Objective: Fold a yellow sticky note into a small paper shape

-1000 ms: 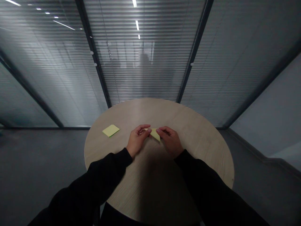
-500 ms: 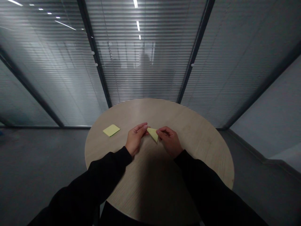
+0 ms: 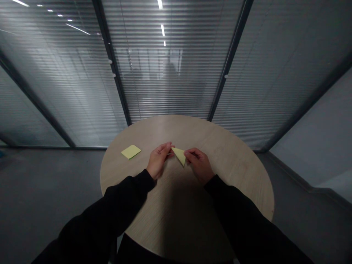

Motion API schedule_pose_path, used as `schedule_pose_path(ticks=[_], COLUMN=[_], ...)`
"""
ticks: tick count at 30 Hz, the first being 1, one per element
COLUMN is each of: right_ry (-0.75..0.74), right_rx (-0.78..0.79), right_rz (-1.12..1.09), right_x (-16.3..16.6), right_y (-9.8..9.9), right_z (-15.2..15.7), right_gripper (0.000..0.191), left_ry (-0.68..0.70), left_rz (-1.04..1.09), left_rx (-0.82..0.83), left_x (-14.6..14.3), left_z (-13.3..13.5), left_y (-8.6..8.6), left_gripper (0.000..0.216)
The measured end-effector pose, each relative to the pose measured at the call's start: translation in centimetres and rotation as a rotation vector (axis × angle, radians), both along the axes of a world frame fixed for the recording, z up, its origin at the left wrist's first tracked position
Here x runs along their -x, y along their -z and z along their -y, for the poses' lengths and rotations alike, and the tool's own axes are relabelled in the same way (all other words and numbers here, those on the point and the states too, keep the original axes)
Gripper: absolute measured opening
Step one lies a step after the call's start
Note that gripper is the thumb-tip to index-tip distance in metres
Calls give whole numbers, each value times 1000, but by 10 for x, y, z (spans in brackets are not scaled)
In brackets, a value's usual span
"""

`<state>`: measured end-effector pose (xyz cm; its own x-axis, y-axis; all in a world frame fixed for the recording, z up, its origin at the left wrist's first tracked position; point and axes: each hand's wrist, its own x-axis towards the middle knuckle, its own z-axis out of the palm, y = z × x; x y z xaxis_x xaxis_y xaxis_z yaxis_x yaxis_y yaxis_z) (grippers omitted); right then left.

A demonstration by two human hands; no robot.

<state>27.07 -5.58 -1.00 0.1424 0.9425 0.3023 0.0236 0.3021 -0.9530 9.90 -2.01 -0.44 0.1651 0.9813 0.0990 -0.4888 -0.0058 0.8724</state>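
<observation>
A piece of yellow paper (image 3: 179, 156), folded to a triangle, is held above the table between my two hands, one point facing down toward me. My right hand (image 3: 199, 164) pinches its right edge between thumb and fingers. On the other side my left hand (image 3: 159, 159) has its thumb and fingers closed around the left corner; part of that corner is hidden by the fingers. Farther left, a pad of yellow sticky notes (image 3: 131, 151) lies flat on the table, apart from both hands.
The round wooden table (image 3: 236, 172) has light grain, and my arms cast a shadow on its near part. Beyond its far edge stands a glass partition with blinds (image 3: 165, 95) and dark frames. Grey floor (image 3: 49, 183) shows on both sides.
My left thumb and fingers have shifted slightly at the paper's left corner. The folded paper and my right hand stay nearly in place; the whole view has moved a little.
</observation>
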Motion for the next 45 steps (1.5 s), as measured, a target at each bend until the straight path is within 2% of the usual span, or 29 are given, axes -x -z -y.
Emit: schedule_pose_path(ticks=[4,9,16,21,27,33,39,45], right_ry=[-14,-24,14,5,29,-1,-7,-4], right_rx=[14,34,40,49,67,99,106,99], right_rz=[-14,1,-67,-70,-130,-107,-170,-201], right_x=[1,3,3,2,3,5,5,6], right_y=[4,3,2,4,6,2,1,2], right_z=[-1,0,0,-2,-4,-1,0,-1], right_gripper=[30,30,32,33,37,37,37,36], left_ry=[105,-41,151,61,213,143,284,320], left_rz=[-89,-215,-163,-238,-237,-303,-306,-298], left_rx=[-45,-154,-60,-100,-46,-87,-56,-44], left_x=[-1,-1,-3,-1,-3,-2,-2,-3], left_z=[2,0,3,1,3,6,5,7], left_y=[5,11,7,10,12,10,15,12], left_gripper=[40,36,38,37,41,42,43,44])
